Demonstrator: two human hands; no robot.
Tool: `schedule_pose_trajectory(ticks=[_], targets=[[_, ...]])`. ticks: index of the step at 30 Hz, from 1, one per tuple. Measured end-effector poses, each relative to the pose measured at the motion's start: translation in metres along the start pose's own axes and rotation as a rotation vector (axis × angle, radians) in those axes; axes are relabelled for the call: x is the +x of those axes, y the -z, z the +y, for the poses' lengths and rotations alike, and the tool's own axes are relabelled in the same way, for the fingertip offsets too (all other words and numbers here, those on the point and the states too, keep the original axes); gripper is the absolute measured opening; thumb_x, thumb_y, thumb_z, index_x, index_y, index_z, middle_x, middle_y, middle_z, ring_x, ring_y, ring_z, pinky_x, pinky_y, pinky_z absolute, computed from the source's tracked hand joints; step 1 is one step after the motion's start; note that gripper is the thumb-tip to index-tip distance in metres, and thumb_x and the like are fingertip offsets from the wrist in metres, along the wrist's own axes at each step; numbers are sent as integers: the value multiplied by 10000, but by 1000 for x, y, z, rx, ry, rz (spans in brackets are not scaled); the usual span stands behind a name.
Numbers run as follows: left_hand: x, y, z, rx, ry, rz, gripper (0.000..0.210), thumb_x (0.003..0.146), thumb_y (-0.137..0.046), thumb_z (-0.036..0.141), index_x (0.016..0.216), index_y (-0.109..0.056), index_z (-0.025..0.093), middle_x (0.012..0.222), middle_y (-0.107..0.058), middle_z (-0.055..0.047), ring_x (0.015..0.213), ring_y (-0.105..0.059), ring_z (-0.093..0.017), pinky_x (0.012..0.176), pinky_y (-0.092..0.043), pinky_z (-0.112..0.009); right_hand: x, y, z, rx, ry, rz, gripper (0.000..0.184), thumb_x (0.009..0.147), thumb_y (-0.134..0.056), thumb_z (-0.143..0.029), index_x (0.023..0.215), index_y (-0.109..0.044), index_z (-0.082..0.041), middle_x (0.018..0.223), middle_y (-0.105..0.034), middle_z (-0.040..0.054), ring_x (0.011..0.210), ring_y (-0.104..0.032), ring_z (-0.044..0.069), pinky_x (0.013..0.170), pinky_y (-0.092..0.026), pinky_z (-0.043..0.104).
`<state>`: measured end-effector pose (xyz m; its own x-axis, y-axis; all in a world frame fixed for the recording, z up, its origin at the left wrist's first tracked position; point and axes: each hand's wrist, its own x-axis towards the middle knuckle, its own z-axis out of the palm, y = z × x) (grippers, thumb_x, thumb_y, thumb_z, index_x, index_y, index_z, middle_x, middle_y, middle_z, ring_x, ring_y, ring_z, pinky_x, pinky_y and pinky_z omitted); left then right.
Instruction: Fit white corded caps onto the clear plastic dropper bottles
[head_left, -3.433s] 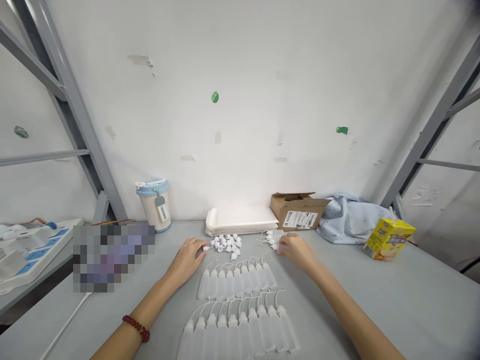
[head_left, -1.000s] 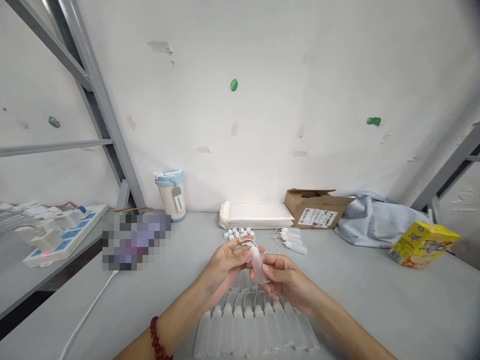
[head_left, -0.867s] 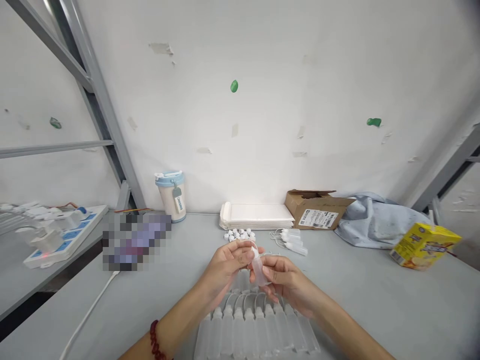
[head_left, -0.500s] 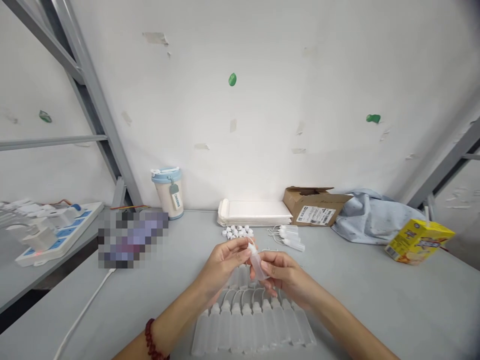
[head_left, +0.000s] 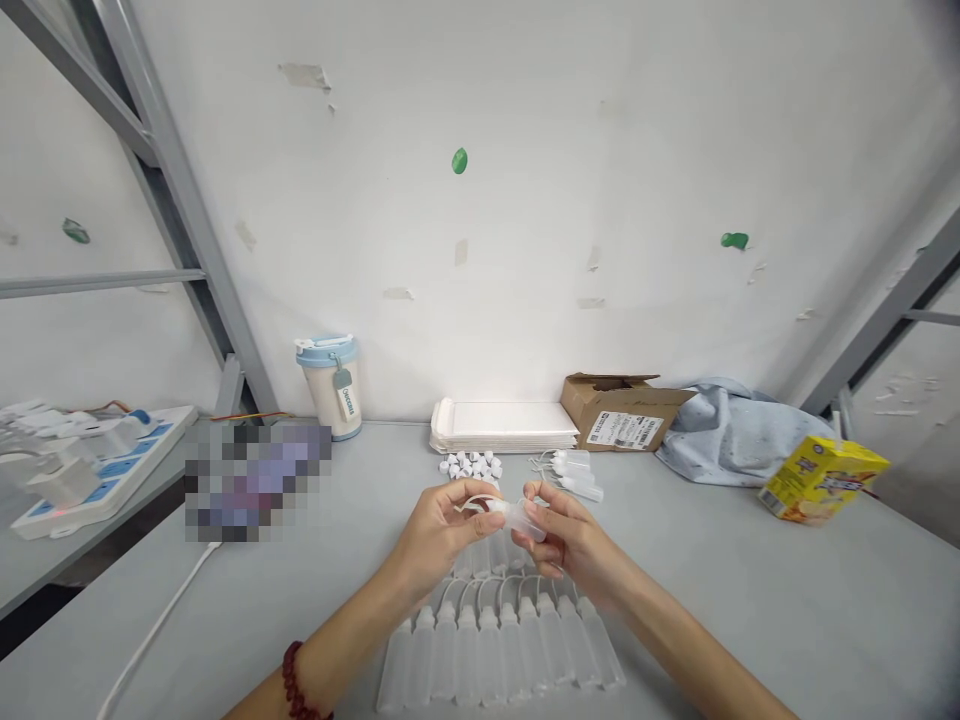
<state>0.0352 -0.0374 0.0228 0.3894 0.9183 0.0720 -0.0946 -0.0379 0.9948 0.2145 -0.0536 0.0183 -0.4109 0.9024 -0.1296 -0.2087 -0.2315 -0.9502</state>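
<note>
A small translucent squeeze bottle [head_left: 528,521] with a white cap [head_left: 495,507] and a thin curved tube is held between my two hands, lying nearly level. My left hand [head_left: 442,525] pinches the cap end with thumb and fingers. Wrapped round the body of the bottle is my right hand [head_left: 570,535]. Below them on the table lies a row of similar capped bottles [head_left: 499,655], their tubes bent over at the top. A second row [head_left: 484,555] shows behind it, partly hidden by my hands. Just beyond sit many small white caps [head_left: 470,466] and several bottles with tubes [head_left: 577,475].
At the back are stacked white envelopes [head_left: 502,425], an open cardboard box [head_left: 622,425], and a bluish cloth [head_left: 727,430]. A yellow drink carton [head_left: 821,480] stands right. Leftward are a lidded cup [head_left: 330,390], a pixelated object [head_left: 262,485], a white cable [head_left: 161,625] and a power strip [head_left: 112,470].
The held bottle has turned from steeply tilted to nearly level. My left fingers have shifted onto its cap, and the tube now arcs out over them. The whole view has moved slightly.
</note>
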Motion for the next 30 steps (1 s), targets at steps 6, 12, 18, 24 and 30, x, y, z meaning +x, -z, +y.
schedule_pose_trajectory(ticks=[6, 12, 18, 24, 30], targets=[[-1, 1, 0, 296, -156, -18, 190, 777, -599, 323, 888, -636, 172, 856, -627, -29, 797, -541, -160, 754, -412, -269, 0, -6, -4, -240, 138, 73, 309, 813, -492, -496, 811, -323, -238, 547, -422, -94, 446, -217, 57, 446, -168, 184], [-2, -1, 1, 327, -126, -72, 220, 805, -550, 349, 793, -634, 146, 714, -601, -23, 684, -526, -144, 657, -422, -253, -2, -3, -3, -391, 240, 116, 290, 822, -489, -492, 867, -365, -234, 540, -377, -93, 466, -306, 71, 451, -222, 191], [-3, -3, 5, 256, 9, -108, 280, 819, -508, 390, 766, -617, 138, 709, -602, -26, 615, -519, -127, 596, -413, -238, -2, 1, -3, -541, 308, 152, 314, 812, -518, -465, 966, -491, -192, 677, -553, -9, 518, -428, 92, 486, -341, 222], [-7, -4, -5, 609, -252, -54, 266, 866, -442, 318, 779, -637, 159, 649, -559, -21, 601, -471, -141, 581, -366, -246, 0, -1, 1, -447, 316, 171, 325, 792, -532, -487, 849, -508, -168, 540, -451, -52, 465, -390, 85, 467, -315, 226], [-8, -8, -11, 772, -443, 54, 196, 855, -467, 269, 866, -631, 163, 710, -577, -42, 666, -495, -166, 644, -378, -267, 5, 1, 6, -328, 293, 162, 338, 787, -532, -499, 807, -498, -163, 503, -387, -74, 427, -340, 72, 425, -292, 217]])
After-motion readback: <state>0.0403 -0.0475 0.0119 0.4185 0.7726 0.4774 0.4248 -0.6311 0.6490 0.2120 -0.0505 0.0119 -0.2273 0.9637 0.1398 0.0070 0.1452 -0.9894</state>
